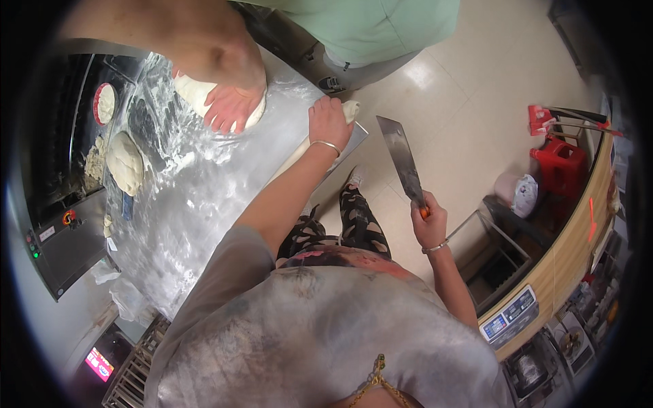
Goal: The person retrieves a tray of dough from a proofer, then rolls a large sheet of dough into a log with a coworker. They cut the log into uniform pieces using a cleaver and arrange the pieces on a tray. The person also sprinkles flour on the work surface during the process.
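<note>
My left hand point(329, 122) is wrapped over a long roll of pale dough point(291, 160) lying along the right edge of the floury metal table point(211, 221). A short end of the roll sticks out past my fingers; my forearm hides part of its length. Away from the table, over the floor, my right hand point(430, 226) grips the orange handle of a broad-bladed knife point(401, 158). Its blade points up and away, touching nothing.
Across the table a co-worker's hand point(232, 107) presses a dough slab point(196, 94). A dough lump point(125, 164) and a red-rimmed flour bowl point(105, 104) sit at left. To the right are a red stool point(562, 163), a wooden counter point(554, 272) and a scale point(509, 314).
</note>
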Available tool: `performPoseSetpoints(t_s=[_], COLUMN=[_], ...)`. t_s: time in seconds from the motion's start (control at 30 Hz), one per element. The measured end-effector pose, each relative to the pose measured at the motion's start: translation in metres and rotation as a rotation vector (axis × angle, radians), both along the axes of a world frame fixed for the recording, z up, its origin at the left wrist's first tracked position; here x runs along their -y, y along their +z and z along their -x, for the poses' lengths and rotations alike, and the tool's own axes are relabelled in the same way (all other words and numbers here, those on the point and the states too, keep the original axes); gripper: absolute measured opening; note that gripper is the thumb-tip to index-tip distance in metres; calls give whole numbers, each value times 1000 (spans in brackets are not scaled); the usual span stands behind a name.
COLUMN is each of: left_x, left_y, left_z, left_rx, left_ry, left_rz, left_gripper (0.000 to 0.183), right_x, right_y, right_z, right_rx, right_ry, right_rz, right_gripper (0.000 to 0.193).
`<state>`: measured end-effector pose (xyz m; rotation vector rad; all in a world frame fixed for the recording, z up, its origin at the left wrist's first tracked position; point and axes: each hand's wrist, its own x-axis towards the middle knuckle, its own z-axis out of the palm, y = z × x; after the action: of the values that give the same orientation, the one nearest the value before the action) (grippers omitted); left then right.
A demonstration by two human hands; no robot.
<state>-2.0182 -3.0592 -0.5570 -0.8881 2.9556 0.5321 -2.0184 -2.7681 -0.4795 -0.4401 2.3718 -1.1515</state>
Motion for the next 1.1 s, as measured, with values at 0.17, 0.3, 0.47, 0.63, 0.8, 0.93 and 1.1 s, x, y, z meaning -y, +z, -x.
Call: performPoseSetpoints(t_s=[0.17, 0.3, 0.47, 0.63, 0.8, 0.93, 1.1], left_x=[-2, -4, 5, 29, 51, 63, 78], left_y=[-2, -3, 10, 17, 21, 32, 57], left_z=[0, 5, -20, -80, -123, -133, -123], left_rx=[-12, 28, -105, -168, -214, -304, -429], left_ry=[-7, 19, -4, 81, 147, 211, 236], left_rz=[12, 21, -177, -261, -369, -408, -447], left_gripper=[42, 47, 66, 65, 46, 39, 35], right_x=[2, 23, 50, 83, 136, 169, 182], right_y=[0, -6, 4, 22, 30, 30, 25], right_z=[16, 22, 15, 9, 3, 0, 4], right_rx=[-180, 38, 51, -2, -97, -155, -167], right_ry=[53, 20, 97, 168, 324, 362, 396], right_rz=[92, -68, -146, -218, -287, -267, -365], right_gripper=[20, 20, 22, 24, 25, 16, 15])
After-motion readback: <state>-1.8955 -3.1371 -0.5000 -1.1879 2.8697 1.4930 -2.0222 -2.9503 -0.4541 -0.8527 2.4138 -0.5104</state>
